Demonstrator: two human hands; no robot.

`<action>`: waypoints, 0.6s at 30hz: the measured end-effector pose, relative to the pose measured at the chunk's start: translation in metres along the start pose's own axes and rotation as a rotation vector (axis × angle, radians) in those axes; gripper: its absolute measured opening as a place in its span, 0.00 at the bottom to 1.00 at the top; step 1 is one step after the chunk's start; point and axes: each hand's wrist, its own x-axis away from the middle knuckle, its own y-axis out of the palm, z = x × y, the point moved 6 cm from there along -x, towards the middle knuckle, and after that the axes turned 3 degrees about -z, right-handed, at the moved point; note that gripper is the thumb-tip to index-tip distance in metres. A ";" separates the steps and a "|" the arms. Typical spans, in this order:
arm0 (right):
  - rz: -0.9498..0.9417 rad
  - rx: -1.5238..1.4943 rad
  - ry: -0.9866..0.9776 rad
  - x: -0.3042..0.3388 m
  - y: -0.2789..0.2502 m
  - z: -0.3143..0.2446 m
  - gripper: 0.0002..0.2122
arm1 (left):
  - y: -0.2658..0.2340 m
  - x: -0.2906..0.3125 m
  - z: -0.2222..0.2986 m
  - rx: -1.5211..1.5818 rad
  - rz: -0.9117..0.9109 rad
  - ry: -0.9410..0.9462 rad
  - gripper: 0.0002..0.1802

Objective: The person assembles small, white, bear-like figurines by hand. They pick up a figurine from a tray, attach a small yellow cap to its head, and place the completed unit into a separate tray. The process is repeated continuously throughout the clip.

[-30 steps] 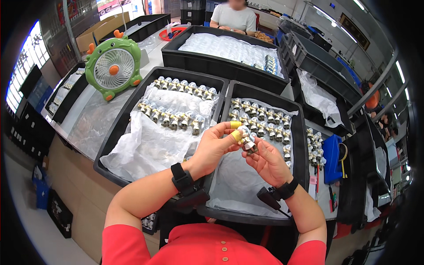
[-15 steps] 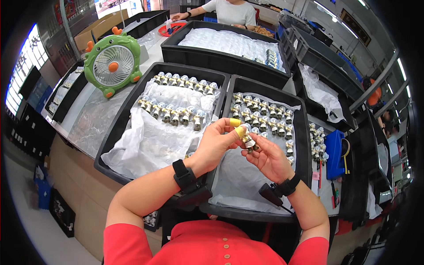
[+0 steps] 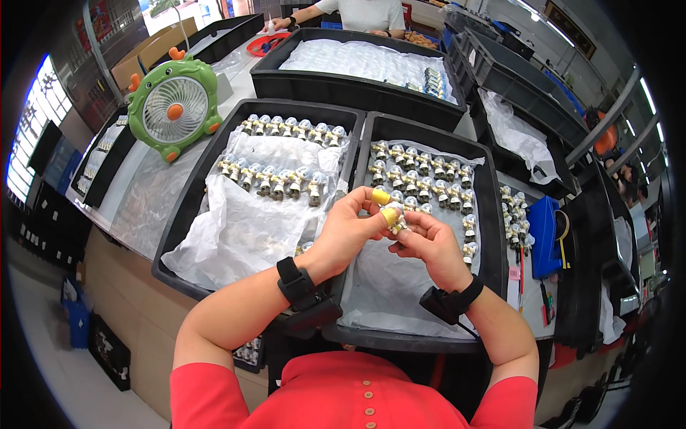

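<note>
Over the right-hand tray, a small white, gold and dark figurine (image 3: 397,220) is held between both hands. My left hand (image 3: 351,223) pinches it with thumb and forefinger, each wearing a yellow finger cot. From the other side, the bent fingers and thumb of my right hand (image 3: 432,247) close on its lower part, hiding some of it. Rows of similar figurines (image 3: 423,161) stand in the black right-hand tray (image 3: 495,250), on white paper. More figurines (image 3: 275,179) lie in two rows on crumpled paper in the black left-hand tray (image 3: 179,236).
A green animal-shaped fan (image 3: 175,107) stands at the left. Behind the trays is a larger black crate (image 3: 343,86) lined with white sheet. To the right are loose figurines (image 3: 514,218), a blue holder (image 3: 547,239) and pens. Across the table sits a person in a white shirt (image 3: 370,14).
My right hand has shifted, its fingers now curled closer around the figurine's lower end. The figurine has turned in my fingers. The whole view has moved slightly.
</note>
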 end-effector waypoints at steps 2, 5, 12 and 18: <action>0.011 0.045 -0.054 0.000 -0.001 0.000 0.20 | 0.002 0.001 0.002 -0.016 -0.018 0.022 0.13; 0.013 0.099 -0.110 -0.001 -0.003 0.001 0.20 | 0.005 0.002 0.003 0.001 -0.043 0.048 0.13; -0.072 -0.195 -0.060 0.000 -0.002 -0.010 0.15 | 0.003 0.000 0.009 -0.145 -0.083 0.147 0.20; 0.027 0.044 -0.353 0.001 -0.008 -0.019 0.10 | 0.011 0.005 0.014 -0.018 -0.083 0.148 0.26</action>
